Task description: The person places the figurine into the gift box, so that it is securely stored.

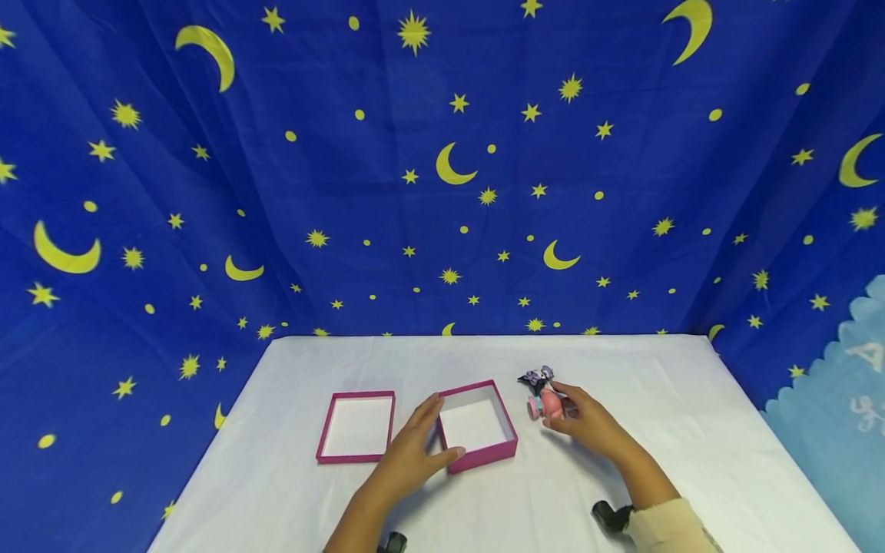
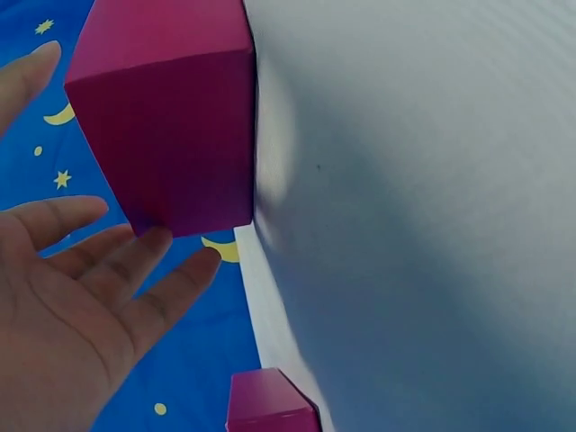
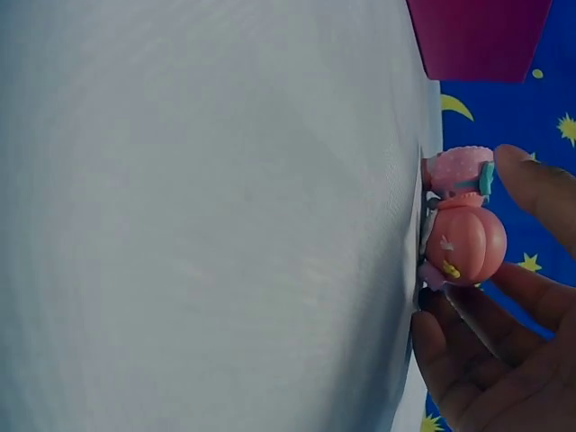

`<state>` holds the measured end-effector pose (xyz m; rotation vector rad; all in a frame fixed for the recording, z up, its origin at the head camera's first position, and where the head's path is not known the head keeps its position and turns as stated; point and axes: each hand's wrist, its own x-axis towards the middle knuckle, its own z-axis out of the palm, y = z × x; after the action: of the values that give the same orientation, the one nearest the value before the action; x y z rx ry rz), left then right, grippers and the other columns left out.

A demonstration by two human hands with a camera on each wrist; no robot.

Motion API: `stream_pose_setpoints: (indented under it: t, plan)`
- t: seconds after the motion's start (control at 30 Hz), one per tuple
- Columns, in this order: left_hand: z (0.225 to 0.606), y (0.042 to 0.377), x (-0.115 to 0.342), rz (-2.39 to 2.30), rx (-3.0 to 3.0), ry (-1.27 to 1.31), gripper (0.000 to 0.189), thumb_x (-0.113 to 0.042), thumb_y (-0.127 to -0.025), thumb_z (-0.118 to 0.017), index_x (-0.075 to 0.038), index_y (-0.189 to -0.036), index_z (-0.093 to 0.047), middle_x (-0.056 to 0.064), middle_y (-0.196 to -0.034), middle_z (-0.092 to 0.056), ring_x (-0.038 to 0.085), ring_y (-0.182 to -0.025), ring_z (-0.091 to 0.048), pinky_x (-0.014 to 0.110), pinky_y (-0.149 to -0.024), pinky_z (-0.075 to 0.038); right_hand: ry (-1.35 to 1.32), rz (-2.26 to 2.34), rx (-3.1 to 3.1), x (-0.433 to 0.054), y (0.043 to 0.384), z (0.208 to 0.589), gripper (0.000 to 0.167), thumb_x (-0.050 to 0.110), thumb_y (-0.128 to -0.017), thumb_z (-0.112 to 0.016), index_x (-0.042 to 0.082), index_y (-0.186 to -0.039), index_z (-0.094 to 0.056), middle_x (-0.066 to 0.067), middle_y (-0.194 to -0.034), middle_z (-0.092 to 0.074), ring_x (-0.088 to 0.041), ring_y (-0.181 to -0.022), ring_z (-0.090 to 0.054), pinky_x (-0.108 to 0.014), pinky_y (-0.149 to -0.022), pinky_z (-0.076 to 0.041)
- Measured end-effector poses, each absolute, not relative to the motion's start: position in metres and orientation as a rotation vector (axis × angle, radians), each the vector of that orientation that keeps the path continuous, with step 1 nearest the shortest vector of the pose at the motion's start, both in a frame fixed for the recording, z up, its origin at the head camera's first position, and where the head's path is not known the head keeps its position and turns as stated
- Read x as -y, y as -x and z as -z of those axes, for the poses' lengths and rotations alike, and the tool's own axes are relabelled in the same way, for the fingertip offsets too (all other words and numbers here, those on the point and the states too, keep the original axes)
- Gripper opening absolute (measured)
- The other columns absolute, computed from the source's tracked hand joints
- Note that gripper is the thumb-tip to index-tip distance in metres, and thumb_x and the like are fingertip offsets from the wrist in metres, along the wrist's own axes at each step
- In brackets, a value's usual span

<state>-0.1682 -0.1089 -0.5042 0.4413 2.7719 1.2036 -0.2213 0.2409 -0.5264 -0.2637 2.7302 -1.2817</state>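
Observation:
An open magenta box point(image 1: 484, 456) with a white inside stands mid-table. My left hand point(image 1: 409, 458) is at its left side, thumb at the near corner and fingertips by the far-left corner; the left wrist view shows the fingers point(image 2: 184, 279) loosely spread by the box's wall point(image 2: 171, 144). Right of the box lie small toy figures: a pink-and-coral one point(image 1: 551, 405) with a round, peach-like body point(image 3: 468, 245), and a dark one with purple-grey parts point(image 1: 538, 378) behind it. Around the coral figure is my right hand point(image 1: 591, 422), thumb apart from it, fingers along its other side.
A shallow magenta lid point(image 1: 358, 426), white inside, lies left of the box on the white tablecloth point(image 1: 539, 507). Blue star-and-moon cloth point(image 1: 387, 207) hangs at the back and sides. A light-blue scalloped piece point(image 1: 840, 384) is at the right edge.

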Motion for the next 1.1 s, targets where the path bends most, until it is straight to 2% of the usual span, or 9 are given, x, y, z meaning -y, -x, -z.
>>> stream_pose_setpoints:
  t: [0.2, 0.4, 0.57, 0.77, 0.97, 1.1]
  plan:
    - [0.5046, 0.1691, 0.1083, -1.170, -2.772, -0.420, 0.095, -0.057, -0.087, -0.072, -0.018, -0.161, -0.029, 0.002, -0.171, -0.020, 0.036, -0.153, -0.029, 0.059, -0.121, -0.032, 0.261, 1.279, -2.715, -0.2419, 0.2221, 0.5269, 0.077, 0.026, -0.085, -0.081, 0.000, -0.148, -0.046, -0.028, -0.140, -0.055, -0.037, -0.117, -0.064, -0.052, -0.101, -0.054]
    - [0.5058, 0.1700, 0.1085, -1.163, -2.746, -0.386, 0.096, -0.054, -0.087, -0.074, -0.018, -0.162, -0.025, 0.000, -0.172, -0.016, 0.037, -0.154, -0.028, 0.060, -0.122, -0.031, 0.264, 1.254, -2.720, -0.2403, 0.2199, 0.5254, 0.074, 0.022, -0.085, -0.081, 0.000, -0.148, -0.048, -0.028, -0.141, -0.054, -0.040, -0.121, -0.061, -0.054, -0.105, -0.051]
    - [0.5061, 0.1705, 0.1090, -1.183, -2.714, -0.387, 0.097, -0.050, -0.088, -0.074, -0.018, -0.163, -0.022, -0.001, -0.172, -0.013, 0.036, -0.155, -0.026, 0.061, -0.122, -0.029, 0.292, 1.235, -2.738, -0.2393, 0.2174, 0.5245, 0.072, 0.017, -0.082, -0.082, -0.001, -0.145, -0.051, -0.024, -0.130, -0.059, -0.037, -0.118, -0.061, -0.055, -0.105, -0.050]
    - [0.5067, 0.1692, 0.1097, -1.168, -2.704, -0.386, 0.097, -0.053, -0.089, -0.072, -0.020, -0.163, -0.019, -0.003, -0.173, -0.008, 0.037, -0.155, -0.024, 0.061, -0.122, -0.028, 0.318, 1.221, -2.746, -0.2398, 0.2171, 0.5261, 0.069, 0.017, -0.081, -0.084, 0.001, -0.141, -0.055, -0.017, -0.120, -0.062, -0.028, -0.110, -0.062, -0.048, -0.099, -0.052]
    - [0.5080, 0.1684, 0.1112, -1.164, -2.723, -0.426, 0.097, -0.055, -0.089, -0.070, -0.015, -0.163, -0.021, -0.003, -0.173, -0.008, 0.039, -0.154, -0.026, 0.062, -0.121, -0.030, 0.316, 1.223, -2.743, -0.2400, 0.2173, 0.5273, 0.064, 0.019, -0.079, -0.086, 0.003, -0.134, -0.057, -0.010, -0.112, -0.064, -0.021, -0.103, -0.061, -0.043, -0.094, -0.053]
    - [0.5083, 0.1684, 0.1115, -1.159, -2.730, -0.440, 0.097, -0.056, -0.089, -0.069, -0.015, -0.163, -0.021, -0.006, -0.173, -0.008, 0.036, -0.155, -0.026, 0.061, -0.121, -0.031, 0.307, 1.246, -2.748, -0.2407, 0.2168, 0.5281, 0.064, 0.019, -0.078, -0.086, 0.003, -0.133, -0.057, -0.011, -0.112, -0.063, -0.020, -0.102, -0.060, -0.039, -0.091, -0.053]
